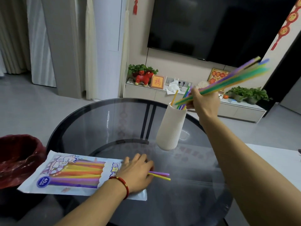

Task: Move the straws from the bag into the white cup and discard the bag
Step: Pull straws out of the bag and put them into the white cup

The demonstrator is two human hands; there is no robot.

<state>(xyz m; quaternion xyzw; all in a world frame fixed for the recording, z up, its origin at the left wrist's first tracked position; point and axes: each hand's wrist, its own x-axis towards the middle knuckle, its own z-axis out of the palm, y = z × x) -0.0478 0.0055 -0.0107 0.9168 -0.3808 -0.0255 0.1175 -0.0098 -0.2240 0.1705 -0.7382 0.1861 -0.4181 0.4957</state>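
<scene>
Just below my right hand (pixel 204 101) stood the white cup (pixel 171 126); my fingers gripped a straw bundle (pixel 228 80), while my left hand (pixel 138 173) pressed flat on the bag (pixel 70 173).

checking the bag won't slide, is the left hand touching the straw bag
Touching. The head view shows the left hand lying on the open end of the straw bag, with no gap between palm and plastic, pinning it to the glass table.
</scene>
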